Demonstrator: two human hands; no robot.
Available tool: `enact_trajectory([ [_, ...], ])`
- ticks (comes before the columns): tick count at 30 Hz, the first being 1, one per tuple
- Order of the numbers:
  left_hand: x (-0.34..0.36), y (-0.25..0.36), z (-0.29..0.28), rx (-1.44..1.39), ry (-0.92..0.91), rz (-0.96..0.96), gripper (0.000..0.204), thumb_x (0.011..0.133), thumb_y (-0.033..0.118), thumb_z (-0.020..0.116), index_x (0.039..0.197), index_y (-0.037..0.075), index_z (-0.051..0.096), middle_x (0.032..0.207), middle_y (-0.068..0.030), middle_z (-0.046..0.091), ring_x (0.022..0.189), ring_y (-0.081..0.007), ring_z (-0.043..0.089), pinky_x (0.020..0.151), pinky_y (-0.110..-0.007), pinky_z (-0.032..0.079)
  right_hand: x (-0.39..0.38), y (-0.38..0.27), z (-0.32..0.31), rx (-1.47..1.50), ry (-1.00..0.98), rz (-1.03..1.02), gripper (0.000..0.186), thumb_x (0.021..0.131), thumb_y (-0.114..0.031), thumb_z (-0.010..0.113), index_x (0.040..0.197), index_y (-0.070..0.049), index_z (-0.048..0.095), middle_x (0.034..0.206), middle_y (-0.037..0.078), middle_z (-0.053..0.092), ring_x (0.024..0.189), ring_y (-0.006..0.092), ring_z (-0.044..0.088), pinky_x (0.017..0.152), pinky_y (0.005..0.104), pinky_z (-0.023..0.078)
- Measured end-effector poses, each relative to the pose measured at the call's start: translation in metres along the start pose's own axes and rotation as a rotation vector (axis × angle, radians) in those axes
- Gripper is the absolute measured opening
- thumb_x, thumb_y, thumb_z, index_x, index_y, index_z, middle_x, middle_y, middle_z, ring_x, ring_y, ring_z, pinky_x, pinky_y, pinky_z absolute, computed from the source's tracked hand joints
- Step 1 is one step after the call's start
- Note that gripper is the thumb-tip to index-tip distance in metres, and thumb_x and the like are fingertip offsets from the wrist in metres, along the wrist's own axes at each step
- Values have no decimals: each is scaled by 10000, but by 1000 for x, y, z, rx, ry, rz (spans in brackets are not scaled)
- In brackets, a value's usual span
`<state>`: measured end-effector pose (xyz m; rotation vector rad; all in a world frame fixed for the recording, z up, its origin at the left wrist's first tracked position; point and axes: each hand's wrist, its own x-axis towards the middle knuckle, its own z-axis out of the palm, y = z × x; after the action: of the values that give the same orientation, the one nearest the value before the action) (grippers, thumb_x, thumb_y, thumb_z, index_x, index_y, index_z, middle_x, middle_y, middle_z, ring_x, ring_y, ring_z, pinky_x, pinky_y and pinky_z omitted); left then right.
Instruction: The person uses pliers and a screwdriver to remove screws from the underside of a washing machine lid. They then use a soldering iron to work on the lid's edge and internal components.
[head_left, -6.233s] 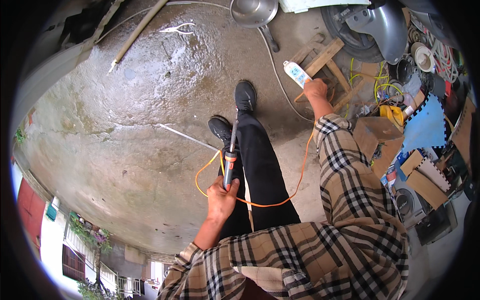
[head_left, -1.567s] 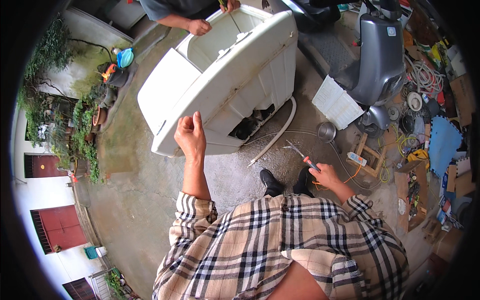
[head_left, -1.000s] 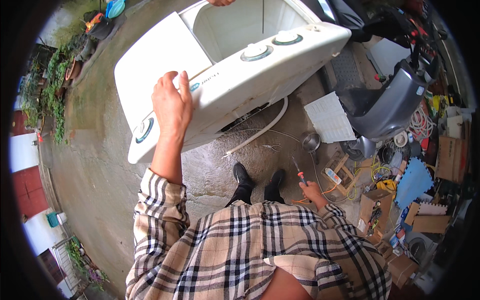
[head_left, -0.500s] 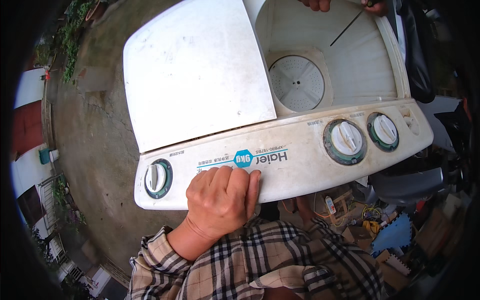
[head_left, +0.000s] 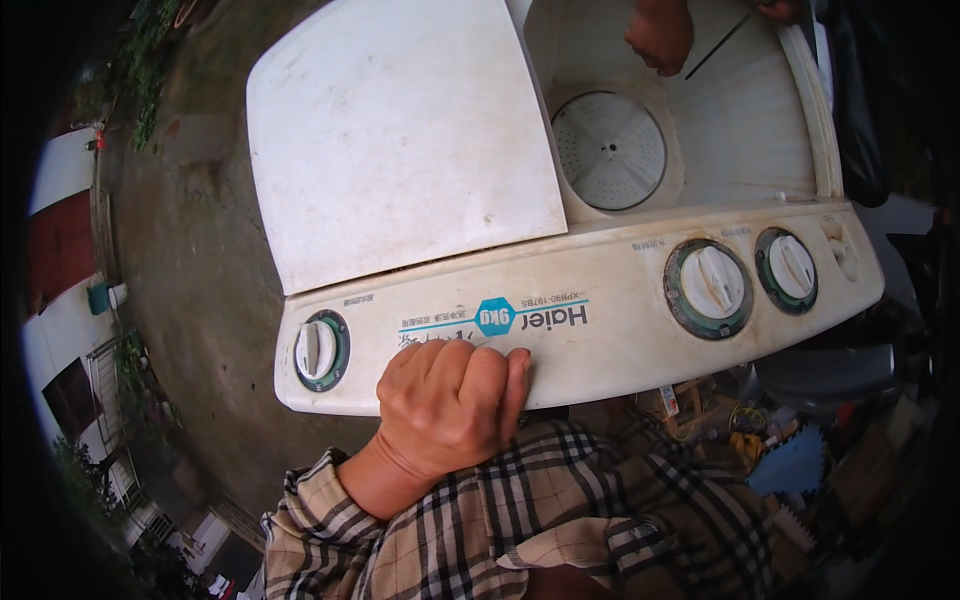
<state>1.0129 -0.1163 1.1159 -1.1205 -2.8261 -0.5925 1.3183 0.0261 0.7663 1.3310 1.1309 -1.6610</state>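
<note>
A white twin-tub washing machine stands before me, its control panel (head_left: 600, 360) nearest to me. My left hand (head_left: 450, 405) rests closed on the panel's front edge, thumb along its right side. Its fingers curl under, so whatever they hold, if anything, is hidden. My right hand is out of view. Across the machine, another person's hand (head_left: 662, 38) reaches into the open wash tub (head_left: 745, 130), above the round grey pulsator (head_left: 610, 150). That person's other hand (head_left: 782, 9), at the top edge, holds a thin dark rod (head_left: 718, 46), seemingly a long screwdriver.
A white lid (head_left: 405, 140) covers the machine's left side. White knobs (head_left: 712, 282) sit on the panel. Wet concrete floor (head_left: 200, 270) lies to the left. Boxes, cables and a blue foam mat (head_left: 790, 462) clutter the lower right, beside a dark grey curved object (head_left: 825, 375).
One of the other person's hands has come down further into the tub. The rod has shifted slightly up and right in the picture. My left hand stays closed on the panel edge.
</note>
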Motion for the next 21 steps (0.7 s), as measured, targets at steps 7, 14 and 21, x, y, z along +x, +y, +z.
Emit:
enact_trajectory([
  [7, -4, 8, 1, 21, -68, -65, 219, 738, 33, 595, 598, 40, 427, 537, -108, 401, 457, -282, 422, 443, -370, 327, 15, 7, -6, 30, 47, -1, 367, 944, -342, 448, 697, -84, 533, 507, 58, 483, 432, 166, 467, 403, 336, 359],
  [14, -5, 6, 3, 44, -28, -30, 248, 738, 44, 607, 581, 52, 414, 521, -93, 375, 438, -260, 405, 425, -357, 313, 23, 9, -7, 61, 74, -5, 363, 943, -347, 446, 704, -87, 530, 505, 56, 482, 431, 166, 470, 399, 333, 360],
  [21, -4, 4, 4, 35, -24, 25, 307, 730, 88, 663, 564, 76, 405, 499, -54, 351, 401, -198, 374, 386, -318, 281, 27, 10, -2, 75, 81, 9, 360, 942, -351, 444, 710, -90, 528, 504, 54, 482, 429, 166, 474, 395, 330, 361],
])
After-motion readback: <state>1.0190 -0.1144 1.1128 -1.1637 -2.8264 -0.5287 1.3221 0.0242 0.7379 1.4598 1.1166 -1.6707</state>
